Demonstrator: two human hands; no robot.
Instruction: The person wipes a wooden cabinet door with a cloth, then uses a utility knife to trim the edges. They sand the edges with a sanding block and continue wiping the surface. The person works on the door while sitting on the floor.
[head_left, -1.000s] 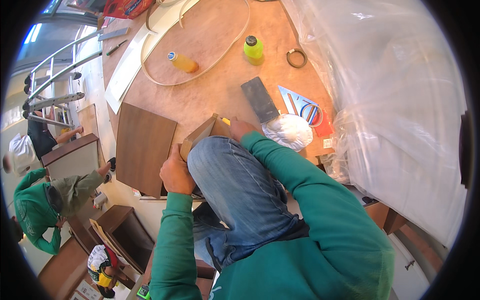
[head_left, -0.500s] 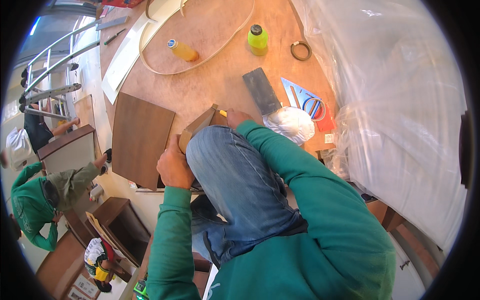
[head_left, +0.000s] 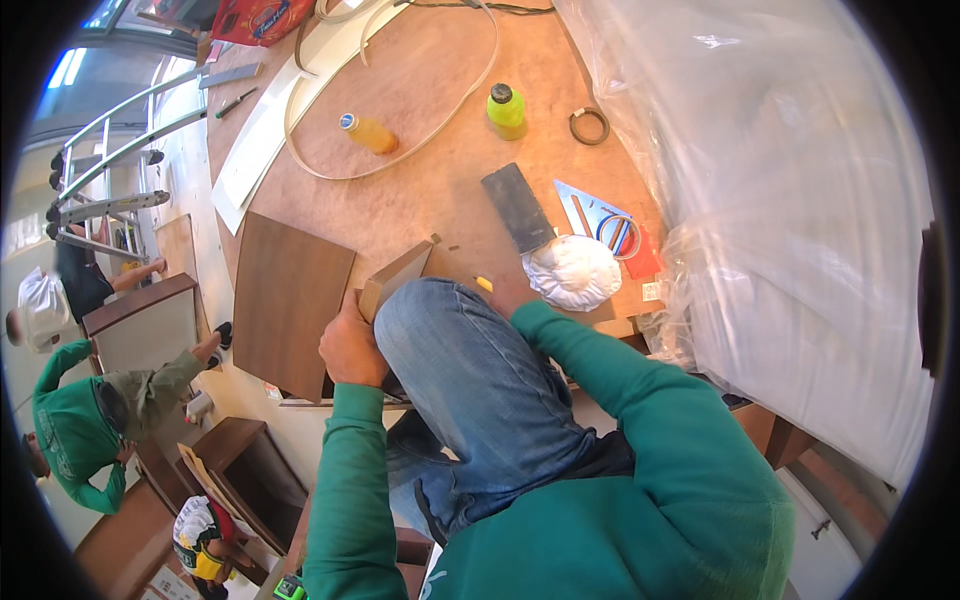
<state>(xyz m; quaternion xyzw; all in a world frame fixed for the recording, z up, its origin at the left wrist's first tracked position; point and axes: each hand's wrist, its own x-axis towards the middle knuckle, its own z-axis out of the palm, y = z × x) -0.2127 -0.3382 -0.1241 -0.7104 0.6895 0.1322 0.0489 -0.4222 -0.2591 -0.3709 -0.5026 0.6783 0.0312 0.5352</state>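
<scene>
My left hand [head_left: 352, 348] is wrapped round the near end of a narrow brown wooden board [head_left: 400, 274], which stands on edge by my raised denim knee [head_left: 450, 350]. My right hand [head_left: 508, 294] is closed on a small yellow tool [head_left: 484, 284] just right of the knee. Only the yellow end shows, so its kind is hidden. Tiny dark scraps [head_left: 453, 248] lie off the board's far end. Left of it rests a wide brown panel [head_left: 292, 305]. Beyond my right hand are a white cloth bundle [head_left: 572, 272] and a dark flat block [head_left: 517, 207].
On the worktable [head_left: 420, 190] stand an amber bottle [head_left: 370, 134] and a lime bottle [head_left: 506, 112], near a looped edging strip [head_left: 340, 177], tape roll [head_left: 589, 126] and blue triangular square [head_left: 592, 210]. Plastic sheeting [head_left: 770, 200] hangs at right. People and a ladder [head_left: 110, 205] are at left.
My right hand with the yellow tool has drawn back from the board's far end, toward me and to the right. Small scraps now show there. The whole view has shifted slightly.
</scene>
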